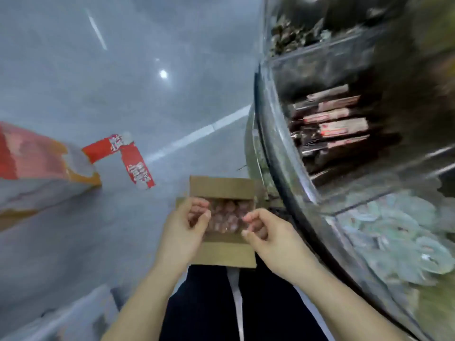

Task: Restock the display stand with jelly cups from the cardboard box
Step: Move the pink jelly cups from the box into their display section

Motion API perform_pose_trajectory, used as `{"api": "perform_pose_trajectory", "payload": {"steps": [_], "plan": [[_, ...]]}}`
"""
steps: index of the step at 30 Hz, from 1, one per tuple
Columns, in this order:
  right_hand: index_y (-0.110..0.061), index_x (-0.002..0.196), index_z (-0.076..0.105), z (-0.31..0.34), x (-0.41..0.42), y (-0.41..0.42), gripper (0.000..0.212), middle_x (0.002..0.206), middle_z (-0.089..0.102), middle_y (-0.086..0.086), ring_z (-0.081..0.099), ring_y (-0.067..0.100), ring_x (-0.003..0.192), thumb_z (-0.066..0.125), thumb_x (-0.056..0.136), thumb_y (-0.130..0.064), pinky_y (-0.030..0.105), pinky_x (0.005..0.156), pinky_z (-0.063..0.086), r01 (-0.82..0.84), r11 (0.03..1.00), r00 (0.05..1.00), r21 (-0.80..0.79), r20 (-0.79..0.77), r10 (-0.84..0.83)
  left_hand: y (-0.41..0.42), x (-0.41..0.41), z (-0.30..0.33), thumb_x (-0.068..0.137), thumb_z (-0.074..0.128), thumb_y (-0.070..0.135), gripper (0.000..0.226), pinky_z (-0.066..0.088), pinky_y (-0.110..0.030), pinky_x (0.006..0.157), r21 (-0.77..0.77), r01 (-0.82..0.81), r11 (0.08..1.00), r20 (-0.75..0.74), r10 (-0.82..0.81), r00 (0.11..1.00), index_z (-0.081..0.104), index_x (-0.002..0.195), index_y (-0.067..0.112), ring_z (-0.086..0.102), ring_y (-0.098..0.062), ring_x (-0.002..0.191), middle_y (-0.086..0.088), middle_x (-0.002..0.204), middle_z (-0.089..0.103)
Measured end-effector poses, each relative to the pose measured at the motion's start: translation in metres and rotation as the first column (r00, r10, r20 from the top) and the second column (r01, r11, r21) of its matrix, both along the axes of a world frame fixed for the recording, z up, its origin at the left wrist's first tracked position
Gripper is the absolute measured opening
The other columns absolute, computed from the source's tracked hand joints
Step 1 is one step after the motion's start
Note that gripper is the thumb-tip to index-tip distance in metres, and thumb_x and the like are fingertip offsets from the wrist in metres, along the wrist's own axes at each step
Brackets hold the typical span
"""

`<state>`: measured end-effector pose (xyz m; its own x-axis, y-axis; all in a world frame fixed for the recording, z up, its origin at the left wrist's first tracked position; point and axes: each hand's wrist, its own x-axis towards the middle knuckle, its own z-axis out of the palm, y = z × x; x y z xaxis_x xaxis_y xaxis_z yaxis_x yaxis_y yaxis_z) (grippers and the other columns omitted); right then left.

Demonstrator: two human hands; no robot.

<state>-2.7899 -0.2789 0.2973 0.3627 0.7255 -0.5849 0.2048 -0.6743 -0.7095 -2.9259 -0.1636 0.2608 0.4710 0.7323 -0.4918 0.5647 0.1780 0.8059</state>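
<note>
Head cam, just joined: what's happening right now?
A person is bent over an open cardboard box of pinkish jelly cups on the floor beside the clear display stand. The left hand and right hand hover over the cups with fingers curled; blur hides whether either holds one.

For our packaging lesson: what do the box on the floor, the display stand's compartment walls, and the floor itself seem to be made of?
Cardboard box: plain brown, matt cardboard, with open flaps folded out. Display stand walls: clear glossy plastic, probably acrylic, since the stock shows through and the curved rim catches highlights. Floor: smooth grey, semi-gloss, reflecting ceiling lights; it could be polished concrete or vinyl, the blur leaves it open.
</note>
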Motion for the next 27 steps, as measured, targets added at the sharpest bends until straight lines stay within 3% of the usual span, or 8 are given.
{"api": "perform_pose_trajectory", "payload": {"steps": [2, 5, 8, 11, 15, 21, 24, 27], "plan": [[-0.030, 0.096, 0.052, -0.086, -0.018, 0.005, 0.015, 0.077, 0.055, -0.011, 0.052, 0.002, 0.068, 0.058, 0.087, -0.021, 0.011, 0.060, 0.037, -0.114, 0.977, 0.992, -0.180, -0.071, 0.103, 0.001, -0.035, -0.074, 0.087, 0.056, -0.002, 0.025, 0.041, -0.014, 0.064, -0.073, -0.022, 0.997, -0.114, 0.014, 0.993, 0.057, 0.086, 0.023, 0.055, -0.004, 0.069, 0.007, 0.076, 0.059], [-0.015, 0.115, 0.055, -0.215, -0.033, 0.002, 0.028, 0.093, 0.062, 0.002, 0.059, 0.020, 0.094, 0.057, 0.087, -0.015, 0.025, 0.075, 0.042, -0.232, 0.873, 0.972, -0.430, -0.127, 0.196, -0.008, -0.070, -0.184, 0.087, 0.054, -0.002, 0.018, 0.038, -0.002, 0.062, -0.154, 0.005, 0.988, -0.289, -0.050, 0.956, 0.060, 0.098, 0.011, 0.054, 0.002, 0.068, 0.007, 0.078, 0.060], [-0.007, 0.116, 0.057, -0.328, -0.032, 0.001, 0.030, 0.115, 0.063, 0.015, 0.058, 0.028, 0.107, 0.059, 0.087, -0.017, 0.026, 0.075, 0.040, -0.273, 0.757, 0.958, -0.594, -0.092, 0.273, -0.011, -0.079, -0.289, 0.088, 0.053, 0.000, 0.018, 0.047, -0.021, 0.075, -0.257, 0.034, 0.966, -0.349, -0.125, 0.929, 0.061, 0.103, 0.004, 0.061, -0.019, 0.078, -0.010, 0.092, 0.067], [-0.006, 0.112, 0.060, -0.420, -0.024, 0.016, 0.029, 0.116, 0.064, 0.018, 0.059, 0.032, 0.108, 0.060, 0.087, -0.020, 0.025, 0.076, 0.041, -0.220, 0.773, 0.962, -0.594, 0.000, 0.274, -0.002, -0.066, -0.376, 0.086, 0.053, -0.002, 0.018, 0.043, -0.014, 0.065, -0.267, 0.013, 0.964, -0.319, -0.101, 0.942, 0.059, 0.100, 0.006, 0.057, -0.018, 0.080, -0.005, 0.086, 0.063], [-0.007, 0.125, 0.048, -0.514, -0.016, 0.045, 0.043, 0.125, 0.057, 0.018, 0.053, 0.033, 0.116, 0.060, 0.086, -0.019, 0.032, 0.090, 0.042, -0.140, 0.831, 0.947, -0.538, 0.173, 0.271, 0.010, -0.024, -0.468, 0.083, 0.060, 0.005, 0.038, 0.042, -0.026, 0.091, -0.225, 0.192, 0.955, -0.337, -0.261, 0.905, 0.054, 0.120, 0.009, 0.057, -0.025, 0.107, -0.011, 0.114, 0.061], [-0.009, 0.116, 0.053, -0.580, -0.024, 0.048, 0.037, 0.117, 0.062, 0.016, 0.058, 0.032, 0.110, 0.061, 0.085, -0.027, 0.033, 0.083, 0.047, -0.038, 0.851, 0.919, -0.524, 0.315, 0.236, 0.011, 0.027, -0.555, 0.090, 0.052, 0.020, 0.060, 0.028, -0.034, 0.112, -0.255, 0.506, 0.824, -0.383, -0.566, 0.730, 0.028, 0.144, 0.026, 0.031, -0.025, 0.137, -0.006, 0.153, 0.026], [-0.014, 0.112, 0.055, -0.579, -0.022, 0.041, 0.035, 0.110, 0.066, 0.014, 0.062, 0.032, 0.103, 0.064, 0.081, -0.030, 0.033, 0.079, 0.048, 0.023, 0.886, 0.918, -0.463, 0.361, 0.164, 0.008, 0.027, -0.563, 0.094, 0.043, 0.024, 0.042, 0.036, -0.035, 0.103, -0.167, 0.508, 0.845, -0.438, -0.525, 0.730, 0.041, 0.136, 0.025, 0.041, -0.029, 0.128, -0.008, 0.145, 0.035], [-0.016, 0.113, 0.055, -0.554, -0.026, 0.032, 0.040, 0.106, 0.068, 0.014, 0.063, 0.034, 0.098, 0.068, 0.075, -0.021, 0.038, 0.081, 0.052, 0.100, 0.929, 0.957, -0.356, 0.291, 0.008, 0.008, 0.015, -0.537, 0.083, 0.058, 0.020, 0.041, 0.045, -0.035, 0.080, -0.049, 0.403, 0.914, -0.503, -0.371, 0.780, 0.048, 0.123, 0.020, 0.057, -0.036, 0.105, -0.016, 0.119, 0.057]]}}
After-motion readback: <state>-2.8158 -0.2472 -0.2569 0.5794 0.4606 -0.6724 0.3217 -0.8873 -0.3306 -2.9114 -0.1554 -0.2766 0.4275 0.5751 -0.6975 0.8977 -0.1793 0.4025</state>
